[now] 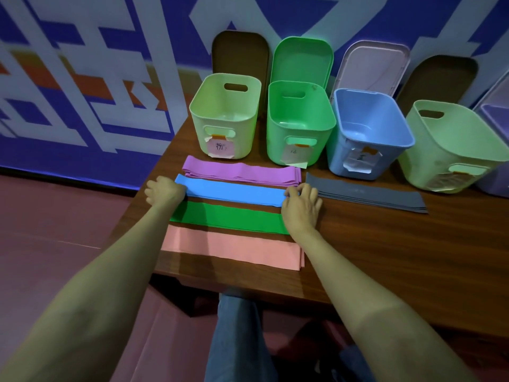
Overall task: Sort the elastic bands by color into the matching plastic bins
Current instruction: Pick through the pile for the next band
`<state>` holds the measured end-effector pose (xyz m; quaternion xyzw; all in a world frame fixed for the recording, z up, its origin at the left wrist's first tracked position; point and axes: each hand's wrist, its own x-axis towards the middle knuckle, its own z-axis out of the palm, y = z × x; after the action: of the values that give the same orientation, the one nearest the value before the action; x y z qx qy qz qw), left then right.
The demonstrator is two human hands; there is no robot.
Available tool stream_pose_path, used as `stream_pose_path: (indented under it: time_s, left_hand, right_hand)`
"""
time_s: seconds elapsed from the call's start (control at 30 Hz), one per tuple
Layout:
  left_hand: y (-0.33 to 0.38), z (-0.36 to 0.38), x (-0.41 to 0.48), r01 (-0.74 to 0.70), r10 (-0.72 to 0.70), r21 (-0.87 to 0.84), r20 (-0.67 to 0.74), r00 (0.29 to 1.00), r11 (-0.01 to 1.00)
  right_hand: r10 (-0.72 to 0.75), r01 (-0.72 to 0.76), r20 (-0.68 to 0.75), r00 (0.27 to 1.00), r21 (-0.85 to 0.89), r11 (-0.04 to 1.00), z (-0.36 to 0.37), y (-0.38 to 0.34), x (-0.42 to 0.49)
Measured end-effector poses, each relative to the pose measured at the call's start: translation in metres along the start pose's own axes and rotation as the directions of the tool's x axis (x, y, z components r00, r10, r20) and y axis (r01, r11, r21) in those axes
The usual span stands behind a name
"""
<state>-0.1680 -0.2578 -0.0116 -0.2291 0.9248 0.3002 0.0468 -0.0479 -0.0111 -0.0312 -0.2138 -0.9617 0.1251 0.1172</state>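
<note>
Flat stacks of elastic bands lie on the wooden table [371, 244]: purple bands [239, 170] farthest, then blue bands [234, 190], green bands [228, 216] and pink bands [231, 248] nearest. Grey bands [366, 193] lie to the right. My left hand [162, 190] grips the left end of the blue bands. My right hand [301, 205] pinches their right end. Behind stand a pale yellow-green bin [198, 117], a green bin [275, 128], a blue bin [341, 153] and a pale green bin [418, 158], all open and labelled.
A purple bin [495, 117] shows at the right edge. Lids lean against the patterned wall behind the bins: brown lid [239, 53], green lid [303, 59], pink lid [371, 67]. The table's left edge runs close to my left hand. My legs are below the table's front edge.
</note>
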Motion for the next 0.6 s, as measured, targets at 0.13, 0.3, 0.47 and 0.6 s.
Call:
stream_pose_path:
  time_s: [0.13, 0.3, 0.47, 0.6]
  left_hand:
    - [-0.004, 0.003, 0.001, 0.010, -0.010, 0.030, 0.004, 1.000, 1.000]
    - [-0.005, 0.007, -0.001, -0.037, 0.038, 0.043, -0.024, 0.999, 0.998]
    - [-0.010, 0.007, 0.003, -0.166, 0.167, 0.018, -0.023, 0.986, 0.986]
    - [-0.006, -0.001, 0.000, -0.217, 0.218, -0.111, -0.006, 0.976, 0.970]
  right_hand:
    - [-0.099, 0.106, 0.065, 0.993, -0.121, 0.987, -0.004, 0.001, -0.014]
    - [-0.312, 0.310, 0.023, 0.950, 0.069, 0.948, -0.004, -0.022, -0.020]
    - [-0.422, 0.406, 0.163, 0.892, 0.120, 0.906, 0.004, -0.059, -0.009]
    - [-0.379, 0.369, 0.226, 0.897, 0.086, 0.925, 0.015, -0.061, -0.005]
